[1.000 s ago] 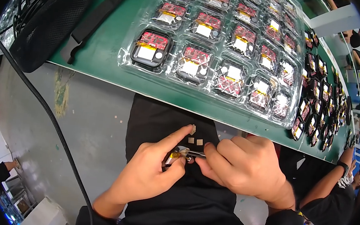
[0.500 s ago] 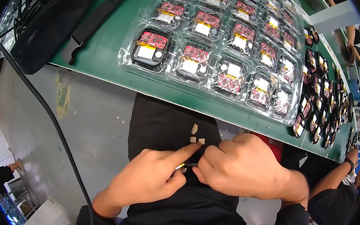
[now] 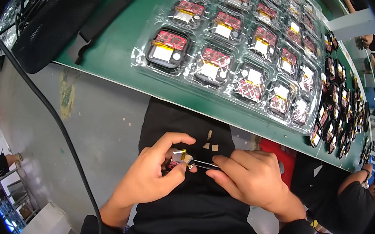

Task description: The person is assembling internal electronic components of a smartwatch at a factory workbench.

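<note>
My left hand (image 3: pixel 146 169) holds a small circuit-board assembly (image 3: pixel 177 155), which shows a silvery part, yellow tape and a bit of red board. Its thumb and fingers close around the sides and partly hide it. Metal tweezers (image 3: pixel 204 164) are pinched in my right hand (image 3: pixel 254 175), their tips at the right edge of the assembly. A pale bit sits at that edge; whether the tips grip it I cannot tell. Just beyond, small beige square pads (image 3: pixel 215 147) lie on the dark cloth over my lap (image 3: pixel 162 119).
Ahead is a green table (image 3: pixel 119 76) bearing a clear plastic tray (image 3: pixel 141 63) of black-cased red boards. More cased boards (image 3: pixel 334 95) crowd its right side. A black mesh bag (image 3: pixel 56 27) and strap lie at left, with a black cable (image 3: pixel 50 108) hanging down. Another person's arm (image 3: pixel 353 180) is at right.
My left hand has turned and its index finger has lifted off the pads, exposing the assembly. My right hand has opened its fist into a pinch, showing the tweezers. The view has shifted slightly.
</note>
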`<state>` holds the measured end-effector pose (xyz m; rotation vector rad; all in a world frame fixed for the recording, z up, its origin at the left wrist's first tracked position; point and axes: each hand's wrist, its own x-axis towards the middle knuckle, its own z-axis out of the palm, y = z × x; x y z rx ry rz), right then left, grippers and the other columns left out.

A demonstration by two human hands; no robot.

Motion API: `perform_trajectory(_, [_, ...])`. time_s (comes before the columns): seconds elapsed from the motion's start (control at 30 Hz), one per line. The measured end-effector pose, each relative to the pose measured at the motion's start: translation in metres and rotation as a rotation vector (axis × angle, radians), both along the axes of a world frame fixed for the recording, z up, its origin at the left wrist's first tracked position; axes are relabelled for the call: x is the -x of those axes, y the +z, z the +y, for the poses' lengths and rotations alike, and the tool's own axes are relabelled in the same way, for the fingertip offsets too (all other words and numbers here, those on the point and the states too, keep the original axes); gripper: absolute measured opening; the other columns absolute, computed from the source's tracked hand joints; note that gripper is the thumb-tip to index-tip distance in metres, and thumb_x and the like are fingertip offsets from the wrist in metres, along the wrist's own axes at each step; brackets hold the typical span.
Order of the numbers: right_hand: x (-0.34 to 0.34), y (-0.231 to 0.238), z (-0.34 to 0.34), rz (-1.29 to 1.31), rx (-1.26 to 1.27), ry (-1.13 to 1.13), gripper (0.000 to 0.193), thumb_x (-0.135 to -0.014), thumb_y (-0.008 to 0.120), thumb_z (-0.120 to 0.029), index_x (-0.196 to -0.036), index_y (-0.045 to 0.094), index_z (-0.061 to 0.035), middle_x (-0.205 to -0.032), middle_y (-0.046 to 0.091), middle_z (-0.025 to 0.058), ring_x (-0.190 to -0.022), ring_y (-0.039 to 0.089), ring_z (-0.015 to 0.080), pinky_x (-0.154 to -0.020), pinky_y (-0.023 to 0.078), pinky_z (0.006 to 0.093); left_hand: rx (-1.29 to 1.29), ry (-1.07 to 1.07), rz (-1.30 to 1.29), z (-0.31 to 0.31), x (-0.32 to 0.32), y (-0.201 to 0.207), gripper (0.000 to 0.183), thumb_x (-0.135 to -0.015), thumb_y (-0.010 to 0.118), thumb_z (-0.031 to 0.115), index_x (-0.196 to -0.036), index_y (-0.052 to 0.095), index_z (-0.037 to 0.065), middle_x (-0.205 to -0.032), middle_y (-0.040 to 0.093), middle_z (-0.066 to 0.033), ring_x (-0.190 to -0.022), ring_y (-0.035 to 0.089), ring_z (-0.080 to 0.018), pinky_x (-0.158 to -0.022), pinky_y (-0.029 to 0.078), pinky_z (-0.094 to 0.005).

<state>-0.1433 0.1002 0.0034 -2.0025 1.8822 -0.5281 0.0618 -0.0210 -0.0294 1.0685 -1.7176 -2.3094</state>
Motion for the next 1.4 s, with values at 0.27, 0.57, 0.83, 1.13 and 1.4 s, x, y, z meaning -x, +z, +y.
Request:
perform_trajectory(0.27, [-0.013,-0.004,-0.002,0.188,0.02,-0.033,0.027,-0.087,0.077,-0.033,-0.09,0.071,-0.007,-0.074,0.06,0.001,-0.055,0.063,0.0148,-0.047,0.049,0.028,0.176,-0.088,-0.083,0.001,0.009,0.007,0.058,-0.089,0.06,-0.003,-0.144,0.048,0.005,-0.079,0.067,-0.0064,-0.065,0.055,-0.0083,-0.06,0.045,-0.0254])
perform_trajectory(0.57, [0.004,-0.009,-0.004,0.098,0.038,0.062,0.023,-0.085,0.079,-0.031,-0.089,0.073,-0.0096,-0.066,0.053,-0.0004,-0.049,0.059,0.0168,-0.043,0.044,0.0316,0.185,-0.136,-0.063,0.004,0.009,-0.001,0.064,-0.087,0.06,0.001,-0.149,0.042,0.007,-0.074,0.065,-0.0086,-0.057,0.053,-0.0146,-0.058,0.046,-0.03])
perform_trajectory(0.83, [0.01,-0.011,-0.007,0.015,-0.029,0.184,0.024,-0.088,0.077,-0.031,-0.076,0.066,-0.0129,-0.063,0.052,0.0001,-0.047,0.057,0.0188,-0.043,0.044,0.0342,0.25,-0.286,-0.089,-0.001,0.012,0.011,0.064,-0.089,0.06,0.001,-0.149,0.041,0.007,-0.083,0.071,-0.0122,-0.064,0.065,-0.0189,-0.065,0.052,-0.0317])
perform_trajectory(1.13, [0.008,-0.029,0.001,-0.441,-0.084,-0.112,0.018,-0.096,0.068,-0.019,-0.084,0.071,-0.006,-0.073,0.065,0.0081,-0.061,0.065,0.0297,-0.053,0.05,0.0395,-0.115,-0.043,0.001,0.001,0.004,-0.006,0.047,-0.096,0.055,-0.001,-0.142,0.044,0.004,-0.099,0.074,-0.0114,-0.076,0.067,-0.0117,-0.072,0.055,-0.0279])
perform_trajectory(1.4, [0.026,-0.082,0.021,0.261,-0.051,-0.441,0.021,-0.093,0.07,-0.011,-0.112,0.069,-0.0022,-0.101,0.069,0.02,-0.092,0.064,0.044,-0.08,0.049,0.0516,-0.132,0.051,0.078,0.0,0.006,-0.011,0.036,-0.099,0.057,-0.001,-0.135,0.051,0.002,-0.114,0.073,-0.0178,-0.072,0.065,-0.0085,-0.06,0.049,-0.0207])
